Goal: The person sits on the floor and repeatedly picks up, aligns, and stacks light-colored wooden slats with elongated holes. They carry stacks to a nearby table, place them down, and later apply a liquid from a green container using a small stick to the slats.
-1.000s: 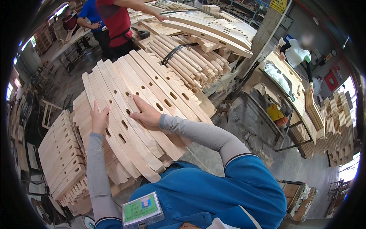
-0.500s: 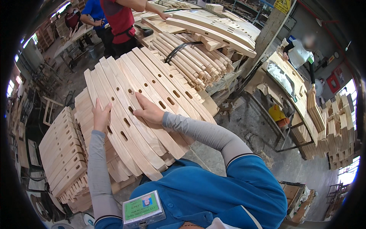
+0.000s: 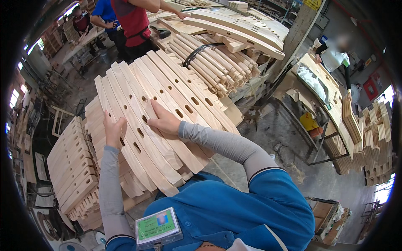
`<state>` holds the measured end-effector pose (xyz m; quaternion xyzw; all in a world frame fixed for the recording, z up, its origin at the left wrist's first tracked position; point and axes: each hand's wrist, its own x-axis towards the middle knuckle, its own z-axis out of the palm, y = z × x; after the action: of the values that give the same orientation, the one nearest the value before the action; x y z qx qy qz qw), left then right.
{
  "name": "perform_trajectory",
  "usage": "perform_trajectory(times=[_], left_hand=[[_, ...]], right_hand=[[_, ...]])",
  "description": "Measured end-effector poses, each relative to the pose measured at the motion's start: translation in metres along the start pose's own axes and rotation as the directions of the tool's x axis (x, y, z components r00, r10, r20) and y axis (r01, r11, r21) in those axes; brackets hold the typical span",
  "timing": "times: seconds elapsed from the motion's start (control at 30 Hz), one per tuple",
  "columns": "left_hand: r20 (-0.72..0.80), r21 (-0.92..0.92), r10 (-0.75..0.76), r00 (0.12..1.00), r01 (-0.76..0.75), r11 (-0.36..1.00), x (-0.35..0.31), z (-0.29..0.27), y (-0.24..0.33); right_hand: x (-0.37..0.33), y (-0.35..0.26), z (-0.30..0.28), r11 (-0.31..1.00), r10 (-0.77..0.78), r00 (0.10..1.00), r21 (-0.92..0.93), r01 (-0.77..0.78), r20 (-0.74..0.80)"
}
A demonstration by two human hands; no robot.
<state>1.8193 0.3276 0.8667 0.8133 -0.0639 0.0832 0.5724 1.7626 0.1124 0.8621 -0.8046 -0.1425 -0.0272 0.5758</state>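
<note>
A row of long, slightly curved pale wooden slats [image 3: 155, 144] lies side by side before me, with oval slots cut through them. My left hand [image 3: 113, 130] rests on the slats at the left of the row, thumb and forefinger apart; its other fingers are partly hidden. On the middle slats lies my right hand [image 3: 166, 122], its fingers stretched out and its thumb spread beside a slot. Both hands touch the wood, and neither is seen closed around a piece.
A second stack of slotted slats [image 3: 75, 167] stands to the left. Beyond the row are strapped round wooden rods [image 3: 209, 62] and more curved slotted boards [image 3: 234, 33]. A person in red [image 3: 130, 21] stands at the far side. At right, another person works by a table [image 3: 322, 79].
My left hand has shifted slightly toward me, its thumb now further from the forefinger. My right hand stays nearly in place on the slats. The whole view has shifted a little.
</note>
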Motion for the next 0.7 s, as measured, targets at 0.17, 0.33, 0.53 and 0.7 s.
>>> perform_trajectory(times=[0.17, 0.33, 0.53, 0.7], left_hand=[[0.079, 0.105, -0.061, 0.995, 0.053, 0.993, -0.009, -0.005, 0.011], [0.069, 0.143, -0.062, 0.996, 0.052, 0.988, -0.01, -0.014, 0.006], [0.048, 0.097, -0.122, 0.991, 0.117, 0.988, -0.016, 0.003, 0.03], [0.158, 0.093, -0.075, 0.985, 0.061, 0.994, -0.021, -0.008, 0.036]], right_hand=[[-0.002, -0.002, 0.003, 1.0, 0.008, 1.0, 0.018, -0.008, 0.001], [-0.004, -0.003, 0.01, 0.999, -0.002, 1.0, 0.04, 0.002, 0.007], [0.001, 0.004, -0.001, 0.999, -0.022, 1.0, 0.035, 0.022, -0.003], [0.003, -0.003, 0.005, 0.999, 0.041, 0.999, 0.008, -0.041, 0.024]])
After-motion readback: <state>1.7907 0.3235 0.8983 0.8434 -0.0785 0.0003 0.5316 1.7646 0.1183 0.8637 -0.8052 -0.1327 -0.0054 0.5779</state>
